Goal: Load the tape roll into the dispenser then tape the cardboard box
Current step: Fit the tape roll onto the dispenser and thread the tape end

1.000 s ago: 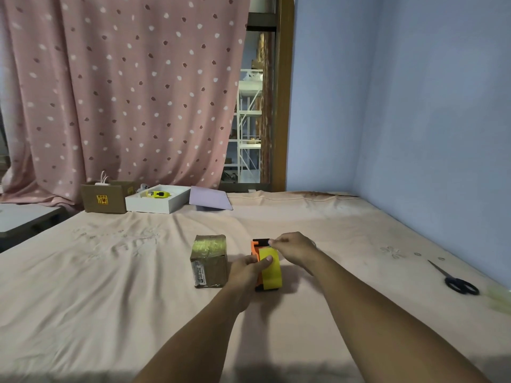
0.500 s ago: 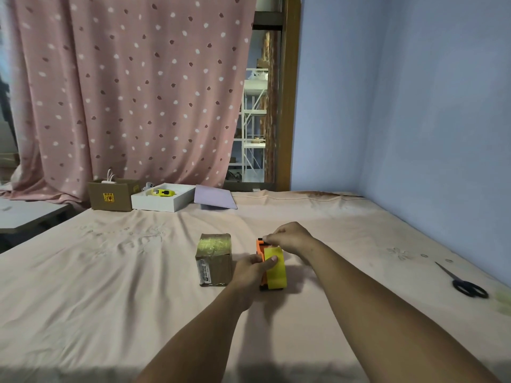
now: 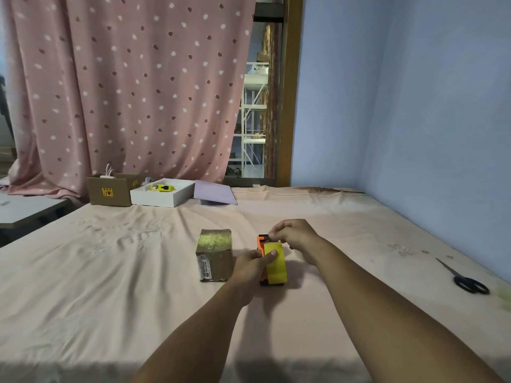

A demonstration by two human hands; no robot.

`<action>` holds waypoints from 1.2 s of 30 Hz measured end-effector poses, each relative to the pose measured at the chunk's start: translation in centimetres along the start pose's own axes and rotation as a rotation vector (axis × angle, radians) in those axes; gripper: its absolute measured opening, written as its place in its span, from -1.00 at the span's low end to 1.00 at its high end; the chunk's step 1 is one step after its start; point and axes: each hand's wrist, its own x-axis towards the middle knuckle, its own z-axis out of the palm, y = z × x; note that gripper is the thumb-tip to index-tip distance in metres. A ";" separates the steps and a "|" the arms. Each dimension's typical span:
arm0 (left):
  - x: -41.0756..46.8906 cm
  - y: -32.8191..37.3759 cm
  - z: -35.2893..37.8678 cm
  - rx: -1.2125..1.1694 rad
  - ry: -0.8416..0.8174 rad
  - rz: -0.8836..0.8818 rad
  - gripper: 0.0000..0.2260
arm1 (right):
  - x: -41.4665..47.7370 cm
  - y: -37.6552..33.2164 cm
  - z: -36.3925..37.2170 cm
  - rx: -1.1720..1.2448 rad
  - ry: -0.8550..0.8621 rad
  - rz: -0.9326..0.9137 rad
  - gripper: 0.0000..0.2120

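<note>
Bkgd items only. Bed w/ peach sheet (image 3: 110, 272), embroidered floral pattern. Black-handled scissors (image 3: 464, 277) lying flat nr R edge, by blue wall (image 3: 414, 106). Far edge L→R: open brown carton (image 3: 110, 192) w/ yellow label, touching white tray (image 3: 160, 199) holding a yellow item (image 3: 163, 187); lilac sheet (image 3: 214, 192) just beside tray. Pink spotted curtain (image 3: 132, 87) behind. White shelving (image 3: 253, 117) seen thru doorway. Grey counter (image 3: 25, 210) at far L.
</note>
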 end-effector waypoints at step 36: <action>-2.1 0.2 0.0 -0.075 -0.298 -0.024 -0.85 | -0.2 3.1 1.7 -0.301 0.292 -0.278 -0.93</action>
